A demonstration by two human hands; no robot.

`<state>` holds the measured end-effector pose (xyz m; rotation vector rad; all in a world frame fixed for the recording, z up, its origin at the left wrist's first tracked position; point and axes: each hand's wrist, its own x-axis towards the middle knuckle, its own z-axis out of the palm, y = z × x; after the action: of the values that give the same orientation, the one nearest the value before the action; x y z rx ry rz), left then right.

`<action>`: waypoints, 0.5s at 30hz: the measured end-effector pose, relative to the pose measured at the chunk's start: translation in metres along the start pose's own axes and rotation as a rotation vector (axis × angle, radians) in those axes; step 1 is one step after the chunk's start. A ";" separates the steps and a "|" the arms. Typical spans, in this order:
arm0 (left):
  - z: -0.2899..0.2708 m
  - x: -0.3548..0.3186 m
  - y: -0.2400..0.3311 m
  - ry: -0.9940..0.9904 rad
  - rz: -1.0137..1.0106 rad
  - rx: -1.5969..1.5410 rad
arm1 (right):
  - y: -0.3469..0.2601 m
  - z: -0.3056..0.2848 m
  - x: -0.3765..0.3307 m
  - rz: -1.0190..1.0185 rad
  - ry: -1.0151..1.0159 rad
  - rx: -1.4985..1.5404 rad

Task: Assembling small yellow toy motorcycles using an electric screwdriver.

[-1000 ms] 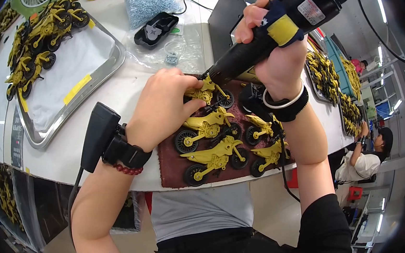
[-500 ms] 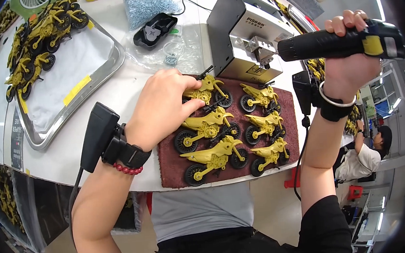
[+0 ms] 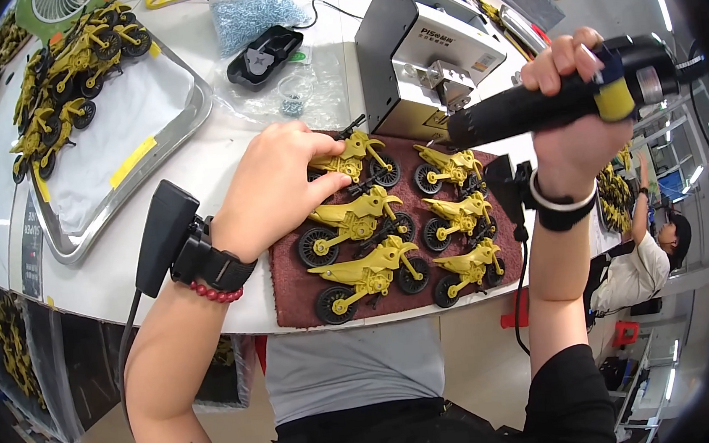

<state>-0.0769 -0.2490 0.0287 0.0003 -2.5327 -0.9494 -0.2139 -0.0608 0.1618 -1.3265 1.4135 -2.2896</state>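
left fingers: we spread them flat, pressing down on the yellow toy motorcycle (image 3: 355, 157) at the mat's far left corner.
right fingers: we clamp them round the black electric screwdriver (image 3: 563, 98), raised above the mat's right edge.
left hand (image 3: 272, 191): over the dark red mat (image 3: 292, 282).
right hand (image 3: 570, 131): lifted off the table.
mat: at the white table's (image 3: 123, 275) near edge, carrying six motorcycles.
beyond: grey box machine (image 3: 420, 51) behind the mat; metal tray (image 3: 150, 151) at the table's left.

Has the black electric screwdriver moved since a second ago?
Yes. The right hand has lifted the electric screwdriver up and rightward off the toy motorbikes; its tip now sits at the grey box.
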 end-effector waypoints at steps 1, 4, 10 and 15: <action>0.001 0.000 0.000 -0.002 0.002 -0.003 | -0.001 0.006 -0.007 0.004 0.016 0.015; 0.001 0.001 0.001 0.001 -0.009 0.005 | 0.005 0.023 -0.016 0.009 -0.020 -0.001; 0.001 0.000 0.000 -0.003 -0.011 0.009 | 0.028 0.024 -0.022 0.085 0.025 0.126; 0.000 0.000 0.001 0.002 -0.010 0.001 | 0.036 0.026 -0.024 0.098 0.052 0.129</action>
<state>-0.0767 -0.2485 0.0295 0.0141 -2.5342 -0.9513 -0.1915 -0.0849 0.1239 -1.1427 1.2906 -2.3235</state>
